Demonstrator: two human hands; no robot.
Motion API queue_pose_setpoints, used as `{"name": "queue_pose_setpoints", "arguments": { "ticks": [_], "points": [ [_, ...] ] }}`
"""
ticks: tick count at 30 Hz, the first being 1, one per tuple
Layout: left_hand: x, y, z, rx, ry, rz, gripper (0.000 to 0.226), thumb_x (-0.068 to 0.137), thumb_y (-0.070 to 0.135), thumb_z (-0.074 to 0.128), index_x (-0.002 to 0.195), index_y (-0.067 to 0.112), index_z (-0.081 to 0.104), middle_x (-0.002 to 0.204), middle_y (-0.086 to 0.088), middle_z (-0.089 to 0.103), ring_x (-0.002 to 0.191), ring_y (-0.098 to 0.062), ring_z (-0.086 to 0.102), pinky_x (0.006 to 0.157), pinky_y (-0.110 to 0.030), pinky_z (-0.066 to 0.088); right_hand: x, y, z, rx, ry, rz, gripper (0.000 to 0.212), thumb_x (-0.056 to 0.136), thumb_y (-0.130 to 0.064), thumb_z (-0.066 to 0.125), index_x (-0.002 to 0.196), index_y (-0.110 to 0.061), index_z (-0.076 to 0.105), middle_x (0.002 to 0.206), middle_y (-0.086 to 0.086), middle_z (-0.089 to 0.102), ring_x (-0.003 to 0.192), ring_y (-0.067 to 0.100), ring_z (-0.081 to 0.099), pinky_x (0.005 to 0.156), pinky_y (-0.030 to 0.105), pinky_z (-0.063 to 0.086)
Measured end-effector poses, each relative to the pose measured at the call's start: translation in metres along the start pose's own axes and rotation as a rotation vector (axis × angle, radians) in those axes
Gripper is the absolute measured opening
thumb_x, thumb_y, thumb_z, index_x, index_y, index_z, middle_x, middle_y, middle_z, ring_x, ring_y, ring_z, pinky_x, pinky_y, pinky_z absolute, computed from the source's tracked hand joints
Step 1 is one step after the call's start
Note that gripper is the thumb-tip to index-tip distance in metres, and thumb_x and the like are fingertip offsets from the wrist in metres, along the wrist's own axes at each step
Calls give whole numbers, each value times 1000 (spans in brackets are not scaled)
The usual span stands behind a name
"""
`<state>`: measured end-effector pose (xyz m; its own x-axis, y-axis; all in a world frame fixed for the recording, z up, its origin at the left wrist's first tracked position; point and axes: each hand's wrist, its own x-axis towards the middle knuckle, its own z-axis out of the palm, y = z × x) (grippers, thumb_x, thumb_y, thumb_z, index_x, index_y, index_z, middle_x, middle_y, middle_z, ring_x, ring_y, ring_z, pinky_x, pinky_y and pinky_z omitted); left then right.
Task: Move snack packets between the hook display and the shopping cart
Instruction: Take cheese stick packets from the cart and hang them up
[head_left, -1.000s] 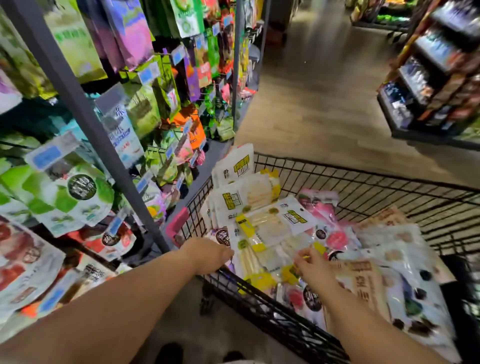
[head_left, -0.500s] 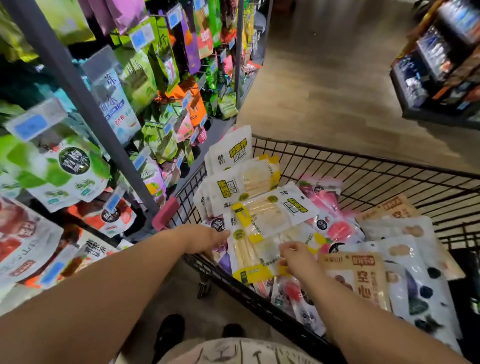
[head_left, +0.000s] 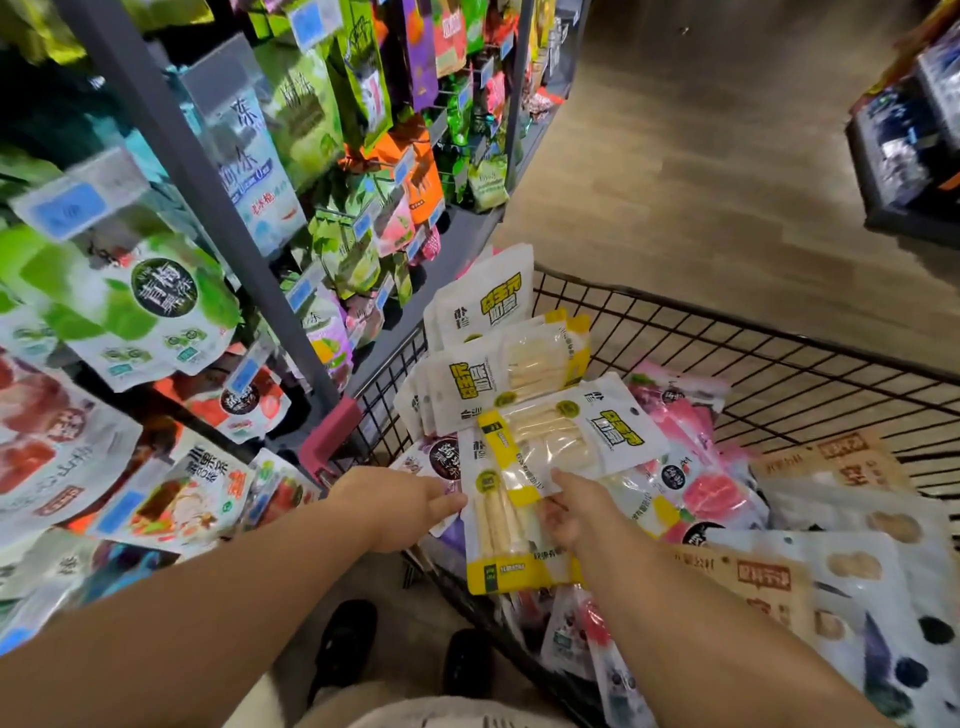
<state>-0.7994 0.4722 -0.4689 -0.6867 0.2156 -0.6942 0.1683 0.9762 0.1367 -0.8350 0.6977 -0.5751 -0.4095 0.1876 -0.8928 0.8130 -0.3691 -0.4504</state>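
Since half a second before, the right hand had slid toward the near-left corner of the shopping cart and brought a yellow-edged packet up over the near rim; nearest of all, two dark shoes stood on the floor beside the cart; the right hand pinched the packet's right side, thumb on top and fingers beneath; the left hand hovered over the near-left corner with its fingertips at the packet's left edge, though whether it gripped anything could not be told; the packet itself lay upright-long across the near rim, over the heap inside; tan packets and white spotted packets lay along the cart's near-right side; pink packets filled the middle; more white-and-yellow packets leaned at the far-left corner; a pink bumper capped the cart's left corner, just beside the hook display; green, orange and purple bags hung there in rows; beyond lay a wooden floor; another shelf stood well apart at the far right.
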Motion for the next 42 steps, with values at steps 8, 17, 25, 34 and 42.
{"name": "queue_pose_setpoints", "arguments": {
  "ticks": [8,17,25,34,42],
  "points": [
    [-3,0,0,-27,20,-6,54,92,69,11,121,44,49,119,14,61,110,-15,57,88,-37,47,2,-4,13,100,64,-75,5,93,-11,61,94,-5,61,84,10,63,77,25,63,69,35,61],
    [-7,0,-2,7,23,24,42,96,65,15,118,48,45,111,21,62,102,-9,57,83,-33,49,-48,-21,-31,-267,-4,-550,20,82,-24,54,101,-24,60,97,9,66,88,30,64,81,47,54],
    [-17,9,-13,-264,39,-28,69,77,83,8,116,47,52,118,15,63,115,-14,57,99,-34,40,-112,-12,-41,-167,-265,-511,44,63,-30,67,97,-5,56,90,10,58,86,33,56,78,41,41],
    [-21,1,-9,-991,149,-36,90,50,96,47,104,26,64,111,9,65,105,-13,60,102,-34,38,-122,8,-27,-246,-433,-486,27,93,3,48,79,-20,51,73,-3,56,61,1,56,54,16,43],
    [-22,-6,-4,-800,-2,-35,78,42,91,58,101,41,69,102,15,72,102,-13,65,103,-43,41,-107,28,-19,-310,-313,-515,17,78,-32,59,78,-24,43,82,5,44,78,19,41,70,33,33]
  ]
}}
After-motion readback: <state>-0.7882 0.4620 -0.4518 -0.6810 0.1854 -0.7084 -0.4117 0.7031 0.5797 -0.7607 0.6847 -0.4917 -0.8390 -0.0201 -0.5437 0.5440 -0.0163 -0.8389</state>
